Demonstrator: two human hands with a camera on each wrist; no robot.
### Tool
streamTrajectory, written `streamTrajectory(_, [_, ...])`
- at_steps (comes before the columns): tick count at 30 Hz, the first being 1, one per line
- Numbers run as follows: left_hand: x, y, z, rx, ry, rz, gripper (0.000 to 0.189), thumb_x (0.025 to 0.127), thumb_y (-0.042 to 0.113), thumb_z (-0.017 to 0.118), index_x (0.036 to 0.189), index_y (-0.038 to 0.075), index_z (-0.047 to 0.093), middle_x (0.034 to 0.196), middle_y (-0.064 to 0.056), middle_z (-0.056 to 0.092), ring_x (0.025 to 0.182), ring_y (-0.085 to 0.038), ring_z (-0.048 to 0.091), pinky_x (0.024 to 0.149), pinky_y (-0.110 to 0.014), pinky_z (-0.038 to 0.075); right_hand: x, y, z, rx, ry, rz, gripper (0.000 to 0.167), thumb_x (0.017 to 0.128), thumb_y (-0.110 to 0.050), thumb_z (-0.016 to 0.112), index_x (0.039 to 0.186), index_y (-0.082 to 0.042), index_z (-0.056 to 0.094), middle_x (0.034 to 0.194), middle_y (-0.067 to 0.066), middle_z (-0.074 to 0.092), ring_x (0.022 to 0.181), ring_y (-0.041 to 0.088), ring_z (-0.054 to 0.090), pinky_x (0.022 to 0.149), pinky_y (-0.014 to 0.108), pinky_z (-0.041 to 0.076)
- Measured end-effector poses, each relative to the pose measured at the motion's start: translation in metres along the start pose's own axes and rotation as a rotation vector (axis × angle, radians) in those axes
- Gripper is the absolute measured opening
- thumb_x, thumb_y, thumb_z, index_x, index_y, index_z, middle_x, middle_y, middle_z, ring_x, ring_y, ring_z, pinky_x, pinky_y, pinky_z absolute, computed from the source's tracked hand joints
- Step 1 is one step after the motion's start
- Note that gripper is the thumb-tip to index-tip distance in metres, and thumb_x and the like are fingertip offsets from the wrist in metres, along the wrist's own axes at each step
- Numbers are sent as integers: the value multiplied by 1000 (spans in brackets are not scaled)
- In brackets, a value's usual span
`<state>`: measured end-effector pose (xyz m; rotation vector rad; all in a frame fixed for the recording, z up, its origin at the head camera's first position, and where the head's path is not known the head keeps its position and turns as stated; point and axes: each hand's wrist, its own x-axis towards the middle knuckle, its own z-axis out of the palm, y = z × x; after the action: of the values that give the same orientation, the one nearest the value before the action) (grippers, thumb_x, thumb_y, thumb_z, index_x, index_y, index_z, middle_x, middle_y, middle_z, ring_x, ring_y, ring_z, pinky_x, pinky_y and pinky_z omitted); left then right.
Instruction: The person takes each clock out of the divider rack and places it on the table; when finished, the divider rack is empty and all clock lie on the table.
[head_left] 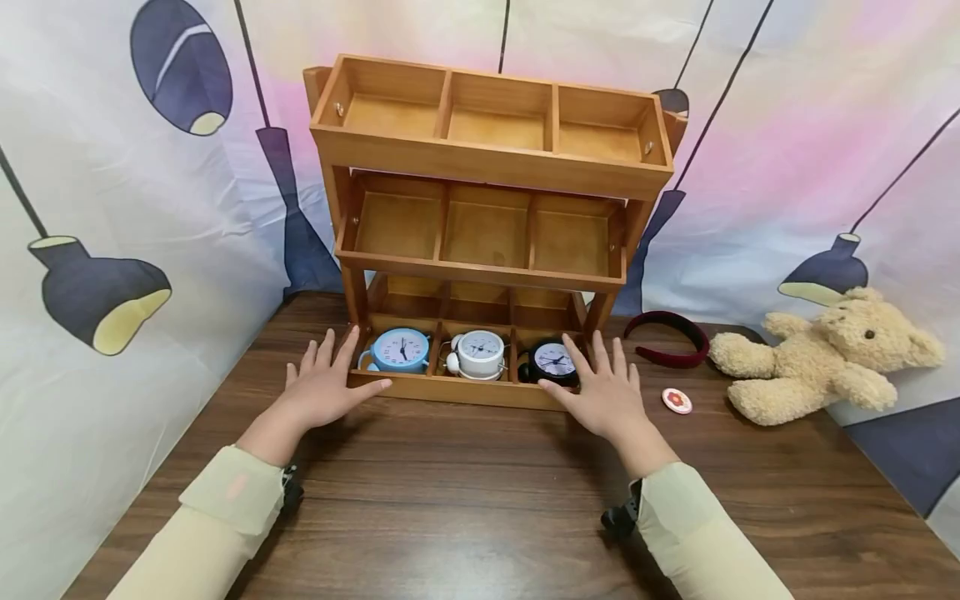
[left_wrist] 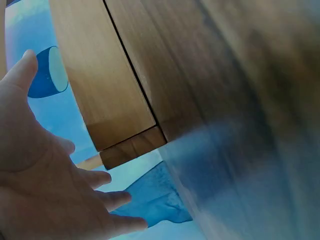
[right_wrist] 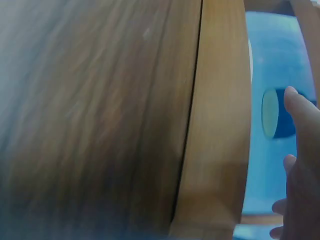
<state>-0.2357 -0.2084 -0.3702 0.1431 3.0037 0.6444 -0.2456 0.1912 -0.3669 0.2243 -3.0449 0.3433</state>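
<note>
A three-tier wooden shelf (head_left: 480, 268) with divided compartments stands at the table's back. Its bottom tier holds a light blue alarm clock (head_left: 401, 350) on the left, a white alarm clock (head_left: 478, 355) in the middle and a black alarm clock (head_left: 553, 361) on the right. My left hand (head_left: 318, 390), fingers spread, is at the bottom tier's left end. At the right end, my right hand (head_left: 603, 392) is spread too, its thumb and index finger overlapping the black clock in the head view. In the left wrist view, straight fingers show beside the wooden box corner (left_wrist: 132, 147).
Right of the shelf lie a dark red headband (head_left: 667, 340), a round badge with a red flower (head_left: 677, 401) and a tan teddy bear (head_left: 813, 367) on its side. A printed cloth backdrop (head_left: 247, 217) hangs behind the brown wood-grain table (head_left: 450, 492).
</note>
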Motion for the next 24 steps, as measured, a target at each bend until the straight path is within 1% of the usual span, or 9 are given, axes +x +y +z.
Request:
streamTrajectory(4, [11, 0, 3, 1, -16, -13, 118, 82, 80, 53, 160, 11, -5, 159, -35, -5, 142, -59, -1, 106, -76, 5, 10, -25, -3, -11, -18, -58, 89, 89, -79, 39, 161, -32, 13, 165, 18, 4, 149, 44, -2, 113, 67, 10])
streamTrajectory(8, [19, 2, 5, 3, -25, -5, 122, 81, 78, 57, 159, 7, -5, 158, -37, -2, 141, -61, 5, 107, -75, 13, 20, -50, 0, -22, -19, -124, 88, 91, -76, 41, 161, -31, 13, 166, 15, 6, 150, 42, 1, 114, 64, 13])
streamTrajectory(11, [23, 4, 5, -4, -42, -5, 123, 82, 76, 59, 159, 4, -4, 158, -36, -2, 139, -62, 9, 106, -73, 19, 28, -69, 3, -5, -22, -175, 88, 92, -73, 44, 161, -29, 11, 166, 13, 7, 151, 39, 3, 115, 62, 15])
streamTrajectory(14, [26, 6, 2, -17, -49, -22, 123, 83, 75, 58, 157, -2, -3, 159, -35, -3, 139, -61, 13, 106, -70, 25, 37, -87, 7, 11, -34, -216, 88, 94, -70, 45, 161, -25, 8, 166, 11, 7, 151, 34, 6, 117, 56, 16])
streamTrajectory(16, [26, 8, 1, -20, -45, -38, 124, 83, 74, 59, 156, -7, -1, 160, -34, -3, 139, -59, 16, 106, -68, 27, 42, -98, 9, 30, -43, -236, 89, 95, -67, 46, 161, -21, 9, 166, 10, 9, 151, 32, 8, 118, 54, 16])
streamTrajectory(18, [27, 9, 0, -18, -47, -54, 125, 83, 74, 59, 154, -11, 1, 160, -33, -3, 140, -57, 17, 107, -66, 28, 48, -110, 11, 24, -49, -256, 89, 96, -67, 45, 161, -17, 9, 166, 10, 11, 151, 29, 10, 118, 50, 18])
streamTrajectory(20, [28, 8, -1, -13, -50, -70, 127, 82, 74, 60, 152, -14, 3, 160, -33, -3, 142, -55, 17, 108, -65, 28, 54, -122, 12, 19, -57, -276, 90, 96, -66, 45, 161, -14, 10, 165, 10, 13, 151, 28, 13, 118, 48, 19])
streamTrajectory(24, [28, 9, -1, -2, -51, -90, 128, 81, 75, 61, 151, -16, 6, 159, -35, 0, 143, -52, 15, 108, -64, 29, 62, -146, 13, 36, -83, -312, 92, 96, -64, 49, 160, -9, 13, 165, 11, 15, 150, 28, 18, 117, 45, 23])
